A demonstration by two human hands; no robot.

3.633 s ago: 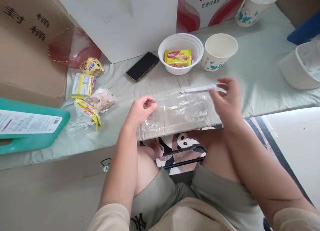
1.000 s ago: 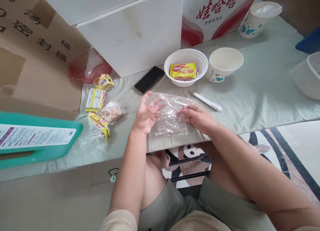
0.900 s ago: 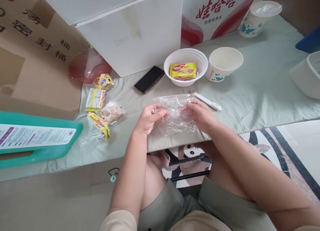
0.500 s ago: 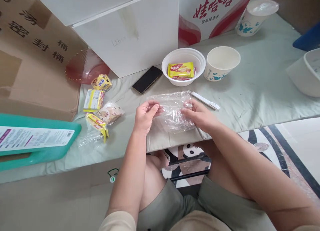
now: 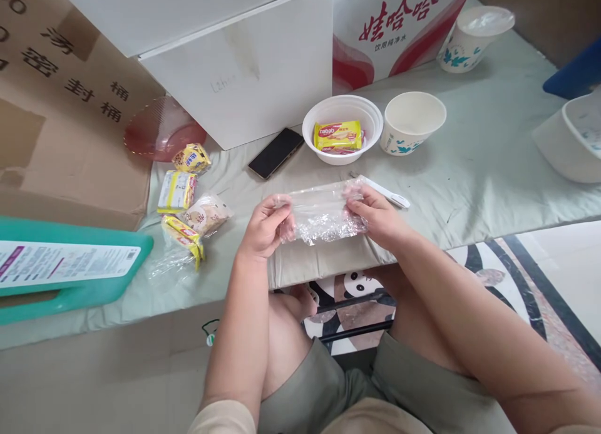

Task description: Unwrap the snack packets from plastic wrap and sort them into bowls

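Observation:
A clear, crinkled plastic bag (image 5: 319,218) is stretched between my two hands above the front edge of the cloth-covered table. My left hand (image 5: 270,224) pinches its left end between thumb and fingers. At the other end, my right hand (image 5: 373,213) grips it the same way. Just behind my right hand lies a slim white tool (image 5: 387,193), partly hidden; its kind is unclear. Beyond the bag stands a white bowl (image 5: 308,130) with yellow nabati snack packets (image 5: 337,134) in it.
A paper cup (image 5: 406,133) stands right of the bowl, a black phone (image 5: 276,153) left of it. Several wrapped snacks (image 5: 177,191) lie by a red plastic dish (image 5: 159,130). Cartons (image 5: 244,77) line the back. A green jug (image 5: 107,290) lies at left, a white container (image 5: 563,146) at right.
My hands have moved slightly apart, the left one shifting left. The plastic bag is pulled wider and flatter, with its lower part drawn up.

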